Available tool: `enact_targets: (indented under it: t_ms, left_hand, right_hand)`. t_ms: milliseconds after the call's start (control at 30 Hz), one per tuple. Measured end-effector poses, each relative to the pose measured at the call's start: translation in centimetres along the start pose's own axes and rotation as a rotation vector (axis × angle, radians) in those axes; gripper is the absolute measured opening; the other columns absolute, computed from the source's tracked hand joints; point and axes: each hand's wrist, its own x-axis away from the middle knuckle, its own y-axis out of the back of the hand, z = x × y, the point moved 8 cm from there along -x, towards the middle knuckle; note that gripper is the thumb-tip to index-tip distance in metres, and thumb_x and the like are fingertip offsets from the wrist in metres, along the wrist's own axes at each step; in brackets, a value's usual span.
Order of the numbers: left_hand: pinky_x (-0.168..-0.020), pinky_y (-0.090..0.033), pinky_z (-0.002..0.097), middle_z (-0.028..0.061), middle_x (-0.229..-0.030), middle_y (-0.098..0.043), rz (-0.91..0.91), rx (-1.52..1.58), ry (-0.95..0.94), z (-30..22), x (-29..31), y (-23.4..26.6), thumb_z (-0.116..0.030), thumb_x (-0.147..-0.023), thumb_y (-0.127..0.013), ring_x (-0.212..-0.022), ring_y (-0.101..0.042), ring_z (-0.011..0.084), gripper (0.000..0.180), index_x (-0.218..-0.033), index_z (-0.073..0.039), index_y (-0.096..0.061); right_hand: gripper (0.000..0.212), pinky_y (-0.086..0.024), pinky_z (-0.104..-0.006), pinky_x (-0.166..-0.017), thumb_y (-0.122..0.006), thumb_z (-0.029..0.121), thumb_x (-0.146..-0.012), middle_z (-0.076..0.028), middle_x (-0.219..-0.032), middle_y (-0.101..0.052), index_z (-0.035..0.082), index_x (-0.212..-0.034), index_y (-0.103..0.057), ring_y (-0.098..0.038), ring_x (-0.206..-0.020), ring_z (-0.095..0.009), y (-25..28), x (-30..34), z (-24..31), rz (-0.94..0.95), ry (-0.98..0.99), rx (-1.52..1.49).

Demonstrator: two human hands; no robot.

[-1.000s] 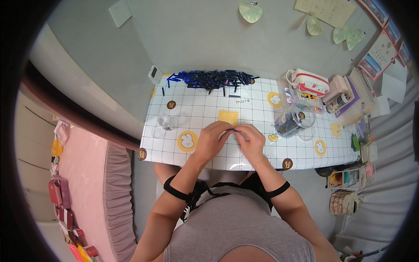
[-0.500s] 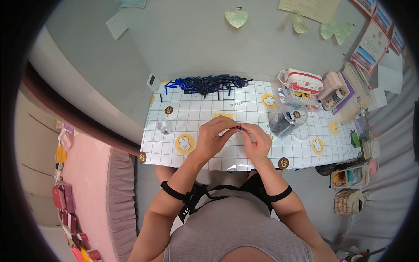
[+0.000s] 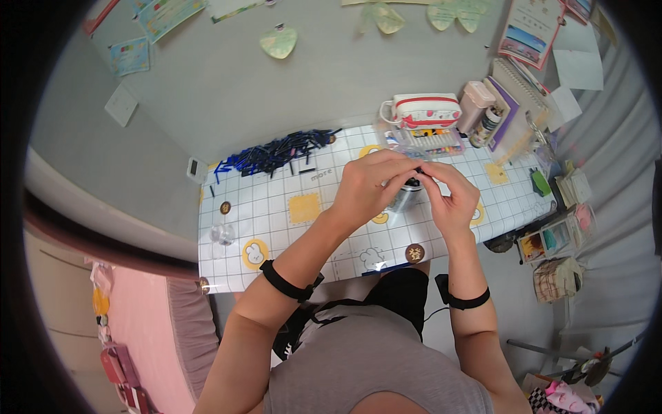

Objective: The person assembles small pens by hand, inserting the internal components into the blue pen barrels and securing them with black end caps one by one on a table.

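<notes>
Currently, left hand [image 3: 371, 181]: is coming in over the counter, thumb and forefinger tips pinching a small dark stick-like piece [image 3: 418, 170].
Right hand [image 3: 453, 195]: is pinching at the same piece from the other side, fingertips meeting the left's; which grip is bearing it, can't tell.
Dark piece: is sitting between the fingertips, above the jar mouth, mostly hidden.
Jar: clear, round, plastic-looking jar [image 3: 407, 201], is standing upright under the fingers, dark contents showing at its mouth.
Pile: short blue and black sticks [image 3: 276, 153], are lying heaped at the counter's back left.
Cup: small clear see-through cup [image 3: 222, 234], is resting at the left, well apart.
Counter: white grid-patterned top [image 3: 350, 243], is carrying everything.
Handling tip: probably working best while keeping the pinch light, staying centred over the mouth so slips are landing inside, and not knocking the rim.
</notes>
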Motion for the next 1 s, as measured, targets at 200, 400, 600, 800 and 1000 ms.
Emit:
enact_targets:
  t_ms: [200,400,600,800,1000]
  left_hand:
    - [-0.078,-0.064,0.0313,0.0122,-0.107,-0.083,0.009,0.035,0.097,1.9,-0.2,-2.3,-0.003,-0.092,-0.084,-0.092,-0.081,0.0246,0.023,-0.116,-0.006,-0.084]
    - [-0.072,-0.063,0.0332,0.0109,-0.104,-0.082,0.024,0.0,0.15,2.8,0.9,-2.8,-0.007,-0.094,-0.082,-0.085,-0.079,0.0254,0.017,-0.111,-0.005,-0.083]
    - [-0.095,-0.059,0.0402,0.0109,-0.109,-0.084,0.093,-0.13,0.142,3.6,2.2,-3.3,-0.01,-0.091,-0.085,-0.104,-0.078,0.0292,0.02,-0.11,-0.007,-0.085]
    - [-0.111,-0.052,0.0444,0.0087,-0.125,-0.081,0.03,-0.175,0.031,2.8,2.8,-2.1,-0.009,-0.096,-0.08,-0.123,-0.072,0.0332,0.017,-0.112,-0.005,-0.084]
    - [-0.108,-0.052,0.0457,0.0097,-0.12,-0.081,-0.038,-0.189,0.081,3.8,4.5,2.0,-0.009,-0.098,-0.078,-0.123,-0.071,0.0325,0.017,-0.114,-0.005,-0.082]
  right_hand:
    - [0.019,-0.061,-0.0359,-0.081,-0.085,0.0,-0.089,-0.011,-0.103,-0.082,0.003,-0.108,-0.081,-0.078,-0.092,-0.028,0.5,-0.5,-2.4,0.071,-0.058,0.069]
    - [0.019,-0.06,-0.0387,-0.082,-0.086,0.001,-0.086,-0.01,-0.102,-0.082,0.004,-0.104,-0.08,-0.073,-0.095,-0.029,0.1,-0.2,-2.7,0.142,-0.014,0.125]
    - [0.015,-0.057,-0.0409,-0.087,-0.084,0.004,-0.089,-0.007,-0.099,-0.08,0.004,-0.103,-0.081,-0.069,-0.096,-0.03,-0.3,-0.2,-2.3,0.219,0.012,0.246]
    - [0.013,-0.055,-0.0406,-0.09,-0.083,0.005,-0.089,-0.005,-0.108,-0.077,0.006,-0.101,-0.081,-0.066,-0.103,-0.029,-1.1,-0.2,-1.2,0.144,0.078,0.33]
    - [0.012,-0.054,-0.0396,-0.09,-0.085,0.004,-0.086,-0.003,-0.105,-0.076,0.008,-0.097,-0.081,-0.066,-0.102,-0.028,-2.0,-0.4,0.2,0.032,0.07,0.327]
